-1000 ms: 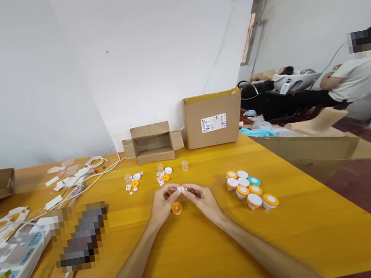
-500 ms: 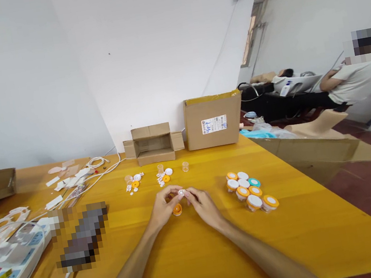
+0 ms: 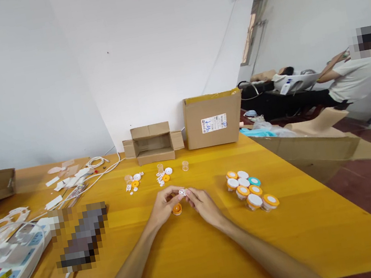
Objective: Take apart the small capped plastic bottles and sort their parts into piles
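My left hand (image 3: 165, 206) and my right hand (image 3: 201, 203) meet over the middle of the table, fingertips pinched together. Between them they hold small white dice (image 3: 182, 192) with dark dots; how many, I cannot make out. Just below the fingers an orange ring-shaped lid or cup (image 3: 177, 209) sits on the table, partly covered by my left hand. Beyond my hands lie two small groups: white lids (image 3: 168, 171), orange rings (image 3: 166, 178), clear cups (image 3: 160, 168) and loose dotted dice (image 3: 128, 187). One more clear cup (image 3: 185, 166) stands alone to their right.
Several lidded jars (image 3: 254, 201) cluster at the right. An open cardboard box (image 3: 154, 149) and a larger closed carton (image 3: 214, 122) stand by the wall. At left are a phone (image 3: 84, 234), a power strip (image 3: 20, 259) and cables. Another person (image 3: 358, 79) sits beyond the right edge.
The dice between my fingertips have turned slightly and show more of their dots. My hands stay in nearly the same place. The person at the right has raised an arm.
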`<state>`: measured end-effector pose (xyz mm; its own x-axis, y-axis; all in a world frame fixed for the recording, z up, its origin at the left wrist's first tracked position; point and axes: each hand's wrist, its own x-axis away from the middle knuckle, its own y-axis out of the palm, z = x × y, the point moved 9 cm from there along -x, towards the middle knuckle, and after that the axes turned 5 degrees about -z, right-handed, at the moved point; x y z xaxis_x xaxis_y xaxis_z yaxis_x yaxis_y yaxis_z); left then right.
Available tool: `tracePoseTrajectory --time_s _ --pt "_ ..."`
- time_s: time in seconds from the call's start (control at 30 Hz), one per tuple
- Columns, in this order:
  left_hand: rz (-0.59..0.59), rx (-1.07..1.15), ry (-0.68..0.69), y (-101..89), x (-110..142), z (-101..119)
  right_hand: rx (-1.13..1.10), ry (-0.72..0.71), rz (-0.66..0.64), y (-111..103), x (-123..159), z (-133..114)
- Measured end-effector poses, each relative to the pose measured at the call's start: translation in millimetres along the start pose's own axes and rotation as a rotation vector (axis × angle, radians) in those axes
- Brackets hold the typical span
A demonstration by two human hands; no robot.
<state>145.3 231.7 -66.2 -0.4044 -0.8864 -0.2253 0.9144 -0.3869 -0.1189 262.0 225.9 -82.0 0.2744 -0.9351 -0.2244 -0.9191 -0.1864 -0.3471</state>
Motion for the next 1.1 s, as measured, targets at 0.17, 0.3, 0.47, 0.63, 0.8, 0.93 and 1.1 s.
tracePoseTrajectory --time_s 0.17,0.3,0.47,0.63,0.8,0.93,1.1 --pt "-0.004 0.009 -0.009 0.2 0.3 2.2 -0.095 0.02 0.005 0.2 0.3 2.6" --pt "0.009 -0.009 -0.024 -1.8 -0.5 0.8 -0.199 0.069 -0.016 4.2 -0.3 6.1" --pt "0.034 -0.068 -0.004 -5.1 -1.6 1.8 -0.253 0.108 -0.011 4.4 -1.1 6.9" --pt "0.101 -0.155 -0.005 -12.3 -1.5 -1.8 -0.129 0.04 0.11 -12.9 0.2 -1.9" --pt "0.113 -0.166 -0.043 -13.1 -2.1 -13.8 0.14 -0.097 0.296 -35.3 4.4 -13.4" --pt "0.115 -0.188 -0.05 -11.9 -2.1 -18.5 0.38 -0.149 0.349 -40.4 5.3 -12.8" --pt "0.114 -0.236 -0.055 -10.2 -0.6 -16.0 0.547 -0.129 0.258 -31.9 1.8 -2.6"
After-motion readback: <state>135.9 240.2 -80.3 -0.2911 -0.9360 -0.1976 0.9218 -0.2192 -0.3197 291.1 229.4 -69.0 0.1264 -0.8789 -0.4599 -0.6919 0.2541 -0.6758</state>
